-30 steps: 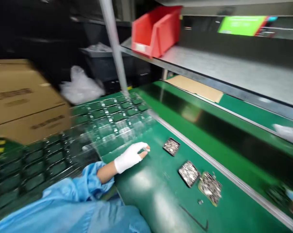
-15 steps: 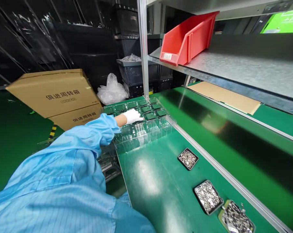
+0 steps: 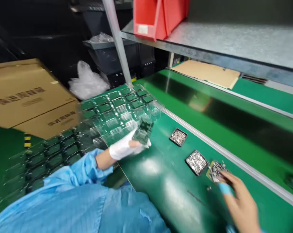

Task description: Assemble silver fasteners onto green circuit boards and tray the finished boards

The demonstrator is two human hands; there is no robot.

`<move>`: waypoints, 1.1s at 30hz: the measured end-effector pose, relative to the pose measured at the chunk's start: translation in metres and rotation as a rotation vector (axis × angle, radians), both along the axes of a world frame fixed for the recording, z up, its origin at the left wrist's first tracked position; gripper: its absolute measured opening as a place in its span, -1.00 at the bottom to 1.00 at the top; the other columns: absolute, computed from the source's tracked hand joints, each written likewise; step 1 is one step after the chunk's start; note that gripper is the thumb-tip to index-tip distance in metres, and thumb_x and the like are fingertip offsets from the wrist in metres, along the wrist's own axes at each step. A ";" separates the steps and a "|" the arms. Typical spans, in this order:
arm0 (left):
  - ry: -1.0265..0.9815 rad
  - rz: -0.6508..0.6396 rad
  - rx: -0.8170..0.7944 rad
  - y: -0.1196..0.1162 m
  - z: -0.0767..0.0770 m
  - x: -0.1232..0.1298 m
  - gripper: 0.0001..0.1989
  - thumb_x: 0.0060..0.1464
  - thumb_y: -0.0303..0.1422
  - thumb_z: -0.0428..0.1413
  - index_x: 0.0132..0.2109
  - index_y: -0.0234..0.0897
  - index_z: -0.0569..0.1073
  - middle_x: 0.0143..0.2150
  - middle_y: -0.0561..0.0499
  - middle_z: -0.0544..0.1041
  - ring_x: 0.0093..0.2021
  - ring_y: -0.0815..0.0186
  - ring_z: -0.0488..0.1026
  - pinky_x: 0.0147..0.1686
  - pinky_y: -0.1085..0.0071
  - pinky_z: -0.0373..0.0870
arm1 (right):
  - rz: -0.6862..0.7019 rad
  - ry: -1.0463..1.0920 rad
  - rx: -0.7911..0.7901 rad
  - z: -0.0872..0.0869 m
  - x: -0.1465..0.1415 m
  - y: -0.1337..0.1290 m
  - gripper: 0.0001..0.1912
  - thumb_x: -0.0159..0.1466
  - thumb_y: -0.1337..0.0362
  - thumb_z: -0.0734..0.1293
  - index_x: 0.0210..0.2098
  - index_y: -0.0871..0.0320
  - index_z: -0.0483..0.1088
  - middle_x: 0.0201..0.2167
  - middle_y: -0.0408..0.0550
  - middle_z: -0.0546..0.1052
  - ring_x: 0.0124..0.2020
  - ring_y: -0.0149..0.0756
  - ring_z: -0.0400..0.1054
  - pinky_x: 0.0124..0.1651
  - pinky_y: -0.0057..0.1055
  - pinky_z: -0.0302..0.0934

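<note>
In its white glove, my left hand [image 3: 127, 145] grips a flat, dark green square part [image 3: 143, 131] with dark cut-outs, tilted above the bench and blurred by motion. Behind it a clear plastic blister tray [image 3: 112, 119] lies at the bench's left end, with square pockets. At lower right, my bare right hand [image 3: 242, 197], blue tape round one finger, reaches to a yellowish-rimmed dish [image 3: 211, 171] of small shiny metal pieces. Its fingertips are drawn together among the pieces; whether they pinch one is too blurred to tell. Two black dishes of metal pieces, one nearer [image 3: 197, 162], one farther [image 3: 178, 137], stand alongside.
A second pocketed plastic tray [image 3: 54, 152] lies low on the left, beside cardboard boxes [image 3: 27, 94]. A metal post [image 3: 117, 42] rises at the bench's far corner. Above the bench runs a metal shelf [image 3: 209, 42] holding a red bin [image 3: 161, 19]. A metal rail [image 3: 209, 145] borders the green bench.
My left hand has moved from the clear tray towards me, now with the green part in it. My right hand has come into view at the yellowish dish. The camera view has shifted.
</note>
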State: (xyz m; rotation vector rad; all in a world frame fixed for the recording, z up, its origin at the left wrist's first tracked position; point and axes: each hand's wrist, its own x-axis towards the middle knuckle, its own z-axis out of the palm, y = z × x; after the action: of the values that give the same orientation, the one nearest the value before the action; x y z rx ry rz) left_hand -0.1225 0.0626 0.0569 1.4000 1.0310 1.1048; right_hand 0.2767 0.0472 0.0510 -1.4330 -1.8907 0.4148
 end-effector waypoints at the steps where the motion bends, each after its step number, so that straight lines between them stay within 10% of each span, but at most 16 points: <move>1: -0.100 -0.094 -0.073 -0.012 -0.013 0.029 -0.26 -0.03 0.15 0.06 0.15 -0.28 0.26 -0.24 -0.18 0.53 -0.25 0.12 0.52 -0.23 0.14 0.47 | 0.139 -0.015 -0.032 -0.006 -0.015 -0.007 -0.62 0.31 -0.03 0.21 0.08 -0.13 0.32 -0.06 0.12 0.46 -0.01 0.06 0.38 -0.01 0.12 0.32; 5: -0.135 -0.365 -0.198 -0.044 -0.048 0.101 -0.18 -0.10 0.06 0.21 0.21 -0.29 0.20 -0.06 -0.22 0.49 -0.06 0.06 0.47 -0.09 0.12 0.44 | 0.474 0.019 -0.102 -0.016 -0.070 -0.024 -0.26 0.26 0.12 0.32 0.33 0.06 -0.06 0.20 0.18 0.23 0.22 0.03 0.17 0.16 -0.02 0.26; 9: 0.284 -0.552 -0.100 -0.023 -0.049 0.099 -0.29 0.00 -0.16 0.18 0.25 -0.32 0.18 -0.10 -0.13 0.52 -0.20 0.19 0.50 -0.12 0.22 0.44 | 0.420 0.044 -0.138 -0.023 -0.073 -0.035 -0.40 0.28 0.37 0.22 0.28 0.01 0.04 0.08 0.09 0.33 0.11 -0.10 0.28 0.11 -0.13 0.30; 13: 0.919 -0.218 0.204 0.042 -0.034 0.088 -0.71 0.20 -0.36 -0.08 -0.05 -0.29 0.48 -0.10 -0.09 0.54 -0.07 0.21 0.47 0.01 0.28 0.35 | 0.463 -0.065 -0.173 -0.044 -0.064 -0.042 -0.37 0.22 0.50 0.14 0.26 0.03 0.08 0.08 0.09 0.33 0.08 -0.11 0.31 0.08 -0.14 0.32; 17: 1.305 -0.181 0.366 0.100 -0.027 0.108 -0.73 0.19 -0.38 -0.06 -0.20 -0.32 0.54 -0.13 -0.18 0.54 -0.04 0.09 0.45 -0.04 0.20 0.33 | 0.509 -0.164 -0.187 -0.055 -0.068 -0.042 -0.20 0.11 0.60 0.08 0.32 0.06 -0.01 0.21 0.09 0.24 0.19 -0.12 0.20 0.19 -0.09 0.23; 22: 1.293 -0.209 0.363 0.124 -0.035 0.127 -0.81 0.08 -0.46 0.03 -0.28 -0.39 0.54 -0.22 -0.26 0.54 -0.12 0.05 0.48 -0.15 0.22 0.33 | 0.480 -0.234 -0.191 -0.042 -0.059 -0.047 -0.06 0.02 0.61 0.08 0.37 0.05 -0.17 0.36 0.06 -0.01 0.35 -0.07 -0.07 0.30 0.13 -0.02; 33: 0.834 -0.031 0.224 0.113 -0.025 0.103 -0.82 0.08 -0.34 -0.05 -0.36 -0.33 0.39 -0.40 -0.04 0.47 -0.35 0.29 0.43 -0.37 0.41 0.33 | 0.293 -0.040 -0.145 -0.038 -0.047 -0.047 -0.44 0.35 0.37 0.14 0.32 0.01 -0.02 0.26 0.09 0.17 0.25 -0.10 0.13 0.24 -0.02 0.15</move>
State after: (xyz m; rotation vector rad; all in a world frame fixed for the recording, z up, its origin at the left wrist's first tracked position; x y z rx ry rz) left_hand -0.0196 0.1756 0.0322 2.1296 1.4769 0.6057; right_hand 0.2300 0.0005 0.0133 -1.2630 -2.1483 0.6790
